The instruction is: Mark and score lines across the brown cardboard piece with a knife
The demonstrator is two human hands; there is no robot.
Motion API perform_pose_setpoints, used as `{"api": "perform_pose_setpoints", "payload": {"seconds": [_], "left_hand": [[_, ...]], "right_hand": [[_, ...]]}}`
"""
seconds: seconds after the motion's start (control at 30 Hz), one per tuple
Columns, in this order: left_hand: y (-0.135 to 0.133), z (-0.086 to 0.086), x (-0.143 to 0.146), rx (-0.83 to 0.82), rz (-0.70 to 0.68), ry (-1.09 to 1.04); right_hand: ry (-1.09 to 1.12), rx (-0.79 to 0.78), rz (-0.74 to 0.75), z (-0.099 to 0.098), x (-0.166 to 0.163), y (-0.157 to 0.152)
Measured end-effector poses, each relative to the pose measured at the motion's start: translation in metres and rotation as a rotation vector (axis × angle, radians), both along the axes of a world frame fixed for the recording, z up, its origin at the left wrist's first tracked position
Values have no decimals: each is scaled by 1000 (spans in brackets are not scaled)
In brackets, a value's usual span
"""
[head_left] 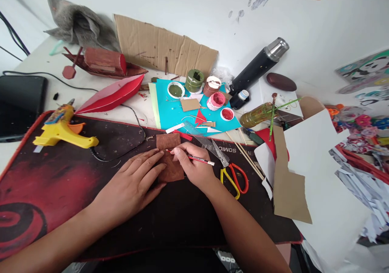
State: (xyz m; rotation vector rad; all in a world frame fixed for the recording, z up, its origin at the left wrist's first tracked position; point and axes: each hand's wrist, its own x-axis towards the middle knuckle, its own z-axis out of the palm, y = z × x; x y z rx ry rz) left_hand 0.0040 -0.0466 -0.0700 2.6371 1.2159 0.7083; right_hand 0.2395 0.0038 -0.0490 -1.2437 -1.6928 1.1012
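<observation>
Inspector A: Starting at the left, a yellow glue gun (62, 132) is lying on the dark mat (45, 192), its cable trailing right, apart from both hands. Behind it a red boat hull (111, 96) is sitting finished in shape, with a painted brown boat model (103, 62) further back.

Inspector B: And the hands?

Inspector A: The left hand (133, 184) is lying flat, fingers spread and extended, pressing on the left part of a brown painted card piece (169, 157) at the mat's middle. The right hand (194, 165) is closing its fingers around a red pencil (202, 160), the tip end reaching onto the same piece; no drawn line is showing from this view.

Inspector B: So marking is in hand, by your judgement?

Inspector A: It is looking so. The piece is already painted and roughly cut; final trimming and gluing are appearing not yet done, since the scissors (232, 173) are lying untouched just right of the right hand, beside a clear ruler (206, 142).

Inspector B: Further right?

Inspector A: Open paint pots (212, 94) are standing on a turquoise sheet (170, 115), then a black flask (259, 66) and loose white paper (319, 151)
</observation>
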Motion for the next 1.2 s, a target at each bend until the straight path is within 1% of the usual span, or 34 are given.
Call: {"api": "perform_pose_setpoints", "payload": {"seconds": [0.17,0.27,0.37,0.47,0.7,0.9,1.2], "left_hand": [[0,0,0,-14,3,-5],[0,2,1,19,-1,22],[1,4,1,50,-11,52],[1,4,0,57,-16,56],[1,3,1,20,-8,10],[1,4,1,46,-14,36],[1,1,1,42,-18,30]], "right_hand": [[55,-33,-65,-2,3,-1],[86,-60,-138,-5,9,-2],[89,-76,-172,-6,13,-3],[89,-81,-163,-6,13,-4],[82,-75,-146,-4,12,-3],[77,-67,-132,-5,12,-2],[71,-57,-130,-5,11,-1]]}}
